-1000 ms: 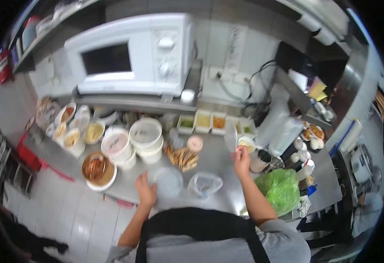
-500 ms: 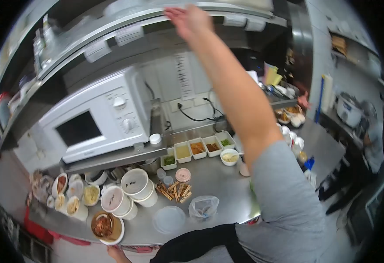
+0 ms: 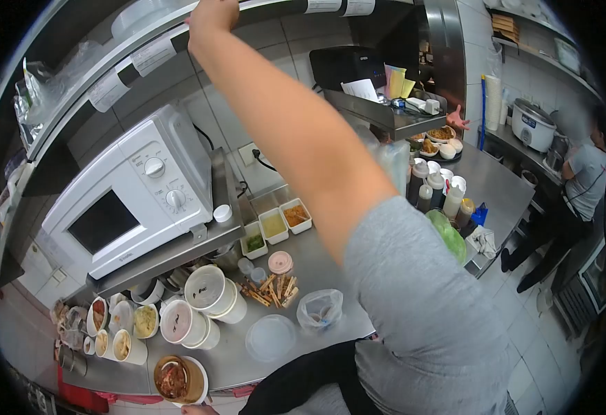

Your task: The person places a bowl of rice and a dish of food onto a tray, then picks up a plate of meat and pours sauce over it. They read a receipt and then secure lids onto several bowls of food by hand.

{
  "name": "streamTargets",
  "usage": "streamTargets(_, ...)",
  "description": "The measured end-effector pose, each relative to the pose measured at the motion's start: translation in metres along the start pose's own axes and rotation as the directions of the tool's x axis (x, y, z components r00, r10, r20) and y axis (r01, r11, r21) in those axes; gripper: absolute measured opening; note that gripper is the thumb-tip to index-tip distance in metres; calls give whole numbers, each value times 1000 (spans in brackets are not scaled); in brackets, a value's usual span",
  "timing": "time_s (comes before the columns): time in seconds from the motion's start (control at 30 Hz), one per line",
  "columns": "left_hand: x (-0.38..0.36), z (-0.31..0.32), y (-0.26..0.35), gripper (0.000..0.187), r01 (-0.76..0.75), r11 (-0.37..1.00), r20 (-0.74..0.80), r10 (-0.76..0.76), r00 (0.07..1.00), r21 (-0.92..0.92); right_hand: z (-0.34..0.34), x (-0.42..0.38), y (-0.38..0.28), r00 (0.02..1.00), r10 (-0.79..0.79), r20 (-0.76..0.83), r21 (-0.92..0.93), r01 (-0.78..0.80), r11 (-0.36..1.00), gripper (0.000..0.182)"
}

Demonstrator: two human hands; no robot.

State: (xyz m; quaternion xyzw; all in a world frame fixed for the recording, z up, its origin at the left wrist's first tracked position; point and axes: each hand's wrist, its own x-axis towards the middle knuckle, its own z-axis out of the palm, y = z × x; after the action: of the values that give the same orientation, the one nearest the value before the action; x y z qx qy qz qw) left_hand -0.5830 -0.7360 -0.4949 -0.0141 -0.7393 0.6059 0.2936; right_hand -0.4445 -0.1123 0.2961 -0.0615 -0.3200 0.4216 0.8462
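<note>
My right hand (image 3: 214, 14) is raised to the edge of the upper shelf (image 3: 268, 8), its fingers mostly hidden there. At the bottom edge, a small part of my left hand (image 3: 199, 410) shows just below a brown bowl of reddish food (image 3: 173, 379) on a white dish (image 3: 200, 389); its fingers cannot be made out. White lidded tubs (image 3: 178, 321), a clear round lid (image 3: 271, 337), wooden clothespins (image 3: 272, 290) and a clear plastic bag (image 3: 319, 310) lie on the steel counter (image 3: 237, 363).
A white microwave (image 3: 131, 194) stands on a lower shelf at left. Small food trays (image 3: 274, 226) line the counter's back. Sauce bottles (image 3: 453, 200) stand right, near another person's hand (image 3: 458, 117). A co-worker (image 3: 583, 180) stands at far right beside a rice cooker (image 3: 532, 126).
My right hand has moved left along the upper shelf, and its fingers now reach the edge. The view has shifted, with the bottles and co-worker showing more fully.
</note>
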Motion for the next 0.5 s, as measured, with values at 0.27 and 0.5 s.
streamTargets(0.27, 41, 0, -2, 36, 700, -519, 754, 150, 640, -490, -195, -106, -61, 600, 226, 767, 117, -478, 871, 22)
streamTargets(0.5, 67, -51, -59, 39, 403, -902, 690, 392, 608, 158, -340, -140, -46, 487, 545, 682, -264, -531, 805, 20)
